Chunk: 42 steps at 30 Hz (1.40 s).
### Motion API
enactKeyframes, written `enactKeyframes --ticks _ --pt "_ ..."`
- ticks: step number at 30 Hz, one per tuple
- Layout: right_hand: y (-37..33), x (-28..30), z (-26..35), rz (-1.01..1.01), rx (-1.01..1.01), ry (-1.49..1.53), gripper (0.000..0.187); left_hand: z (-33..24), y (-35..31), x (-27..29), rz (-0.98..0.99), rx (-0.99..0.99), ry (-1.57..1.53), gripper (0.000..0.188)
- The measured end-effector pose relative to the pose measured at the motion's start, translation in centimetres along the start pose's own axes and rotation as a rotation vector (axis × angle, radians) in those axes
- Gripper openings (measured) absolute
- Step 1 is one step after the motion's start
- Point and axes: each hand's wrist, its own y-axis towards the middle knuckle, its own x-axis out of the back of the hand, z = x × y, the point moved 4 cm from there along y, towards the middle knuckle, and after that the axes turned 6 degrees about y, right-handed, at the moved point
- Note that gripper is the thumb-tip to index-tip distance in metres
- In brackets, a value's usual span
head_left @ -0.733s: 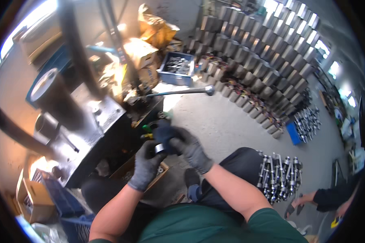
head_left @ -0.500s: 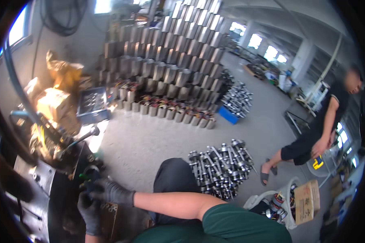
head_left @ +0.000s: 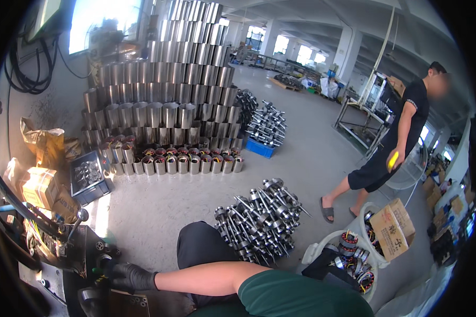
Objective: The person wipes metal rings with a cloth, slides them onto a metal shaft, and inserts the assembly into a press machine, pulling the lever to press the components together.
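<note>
My right hand (head_left: 131, 277), in a dark grey glove, reaches left to the dark metal machine (head_left: 84, 248). Its fingers curl at a dark part with a bit of green on it; what they hold is too dark to make out. Below them sits a dark rounded shape (head_left: 91, 297) at the machine's near side. I cannot tell whether that shape is my left hand or a metal part. Beside the hand lies a brown board (head_left: 135, 304) with small metal rings. A ball-ended lever (head_left: 82, 215) rises from the machine.
A heap of metal rotors on shafts (head_left: 262, 222) lies beyond my knee. Steel cylinders (head_left: 169, 74) stand stacked high behind it, some with wound coils (head_left: 182, 161). White tubs (head_left: 322, 243) of coils stand right. A person (head_left: 407, 127) in black walks there, holding something yellow.
My view has swung, shifting the scene left. The gloved left hand and forearm, plain before beside the right hand, no longer show clearly. The person at right has changed pose in mid-step.
</note>
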Motion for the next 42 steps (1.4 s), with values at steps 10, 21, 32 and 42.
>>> enactKeyframes --ticks 10,21,32,42 --pt "-2.4 -3.2 -0.3 0.141 0.618 -1.275 0.030 12.2 -0.1 4.5 0.009 0.537 -0.599 0.034" --pt "-1.3 -1.2 3.3 -0.294 0.811 -1.524 0.043 5.3 -1.7 -1.1 -0.072 0.237 0.187 0.025" --pt "-1.5 -2.1 0.9 -0.101 0.499 -1.212 0.025 7.8 -1.3 3.5 -0.256 0.067 0.348 0.033" --pt "-6.9 -7.7 0.0 -0.141 0.030 -1.252 0.041 9.1 -1.3 3.9 -0.223 0.020 0.548 0.034"
